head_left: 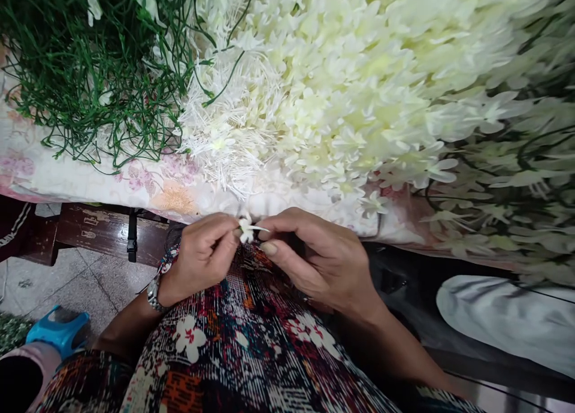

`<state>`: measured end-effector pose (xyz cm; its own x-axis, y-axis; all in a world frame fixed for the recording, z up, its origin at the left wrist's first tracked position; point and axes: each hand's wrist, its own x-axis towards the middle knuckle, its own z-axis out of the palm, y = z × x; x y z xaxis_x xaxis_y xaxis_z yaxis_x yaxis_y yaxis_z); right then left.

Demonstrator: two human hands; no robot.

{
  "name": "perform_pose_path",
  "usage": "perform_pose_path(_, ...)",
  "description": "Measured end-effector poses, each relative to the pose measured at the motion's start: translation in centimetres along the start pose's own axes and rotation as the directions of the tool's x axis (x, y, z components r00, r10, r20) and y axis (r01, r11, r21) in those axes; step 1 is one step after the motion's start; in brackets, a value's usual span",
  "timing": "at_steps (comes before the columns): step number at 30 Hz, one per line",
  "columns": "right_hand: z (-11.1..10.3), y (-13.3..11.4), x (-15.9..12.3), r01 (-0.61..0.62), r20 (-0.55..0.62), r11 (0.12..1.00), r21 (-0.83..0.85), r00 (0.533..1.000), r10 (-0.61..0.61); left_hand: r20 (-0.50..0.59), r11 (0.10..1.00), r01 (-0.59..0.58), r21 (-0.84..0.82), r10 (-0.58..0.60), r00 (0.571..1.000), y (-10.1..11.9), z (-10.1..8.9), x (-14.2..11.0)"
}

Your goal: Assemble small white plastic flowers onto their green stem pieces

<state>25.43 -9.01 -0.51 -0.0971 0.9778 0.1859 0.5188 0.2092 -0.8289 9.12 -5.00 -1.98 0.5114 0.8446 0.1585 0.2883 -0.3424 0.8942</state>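
My left hand [202, 254] and my right hand [321, 257] meet above my lap, fingertips pinched together on a small white artificial flower [247, 228] with a thin white stem sticking out toward the right. A watch sits on my left wrist. Just beyond the hands a big heap of cream-white fabric petals [359, 83] lies on a floral cloth [148, 182]. Beside it is a pile of thin white plastic stamens [229, 119].
A tangle of green plastic stems [90, 71] fills the back left. Assembled white flowers on dark stems [516, 179] spread at the right. A dark wooden bench edge [99, 230] shows under the cloth, a blue sandal [58, 332] on the tiled floor, a white bag [507, 317] at lower right.
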Motion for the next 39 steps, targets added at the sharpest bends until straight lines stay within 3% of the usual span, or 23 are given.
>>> perform_pose_path(4,0.0,-0.2,-0.4,-0.027,-0.033,0.999,0.017,0.999,0.027,-0.145,0.957,0.204,-0.207,-0.236,0.961,0.4,-0.5,-0.3)
perform_pose_path(9,1.6,-0.3,-0.3,-0.065,-0.011,0.998,0.016,0.998,0.065,-0.203,0.864,0.197,-0.463,-0.320,0.926,0.3,0.1,-0.9)
perform_pose_path(12,2.2,-0.4,0.1,-0.015,-0.013,0.998,0.054,1.000,0.016,-0.172,0.805,0.175,-0.567,-0.323,0.931,0.3,0.0,-1.2)
perform_pose_path(15,2.3,-0.5,0.4,0.045,-0.014,0.997,0.066,0.999,-0.044,-0.058,0.743,0.213,-0.634,-0.321,0.945,0.3,-0.5,-1.3)
perform_pose_path(21,1.9,-0.2,1.0,0.247,0.105,0.967,-0.056,0.965,-0.240,0.043,0.776,0.217,-0.592,-0.238,0.970,0.1,-1.0,-1.1)
perform_pose_path(29,2.2,-0.6,2.1,0.376,0.108,0.910,-0.176,0.926,-0.362,0.092,0.813,0.336,-0.476,-0.334,0.938,-0.6,-1.2,-1.3)
perform_pose_path(32,2.0,-0.4,2.7,0.361,0.096,0.908,-0.211,0.933,-0.348,0.019,0.798,0.287,-0.531,-0.328,0.945,-1.1,-1.2,-1.4)
perform_pose_path(34,2.0,-0.1,3.1,0.294,0.028,0.896,-0.333,0.953,-0.303,-0.060,0.785,0.233,-0.574,-0.325,0.944,-1.4,-1.3,-1.3)
perform_pose_path(36,2.1,0.2,3.6,0.211,-0.021,0.844,-0.493,0.967,-0.254,-0.109,0.782,0.212,-0.586,-0.335,0.936,-1.5,-1.6,-1.1)
perform_pose_path(39,2.6,0.5,4.2,0.155,0.005,0.757,-0.634,0.980,-0.197,-0.120,0.808,0.216,-0.547,-0.331,0.936,-1.5,-2.0,-0.7)
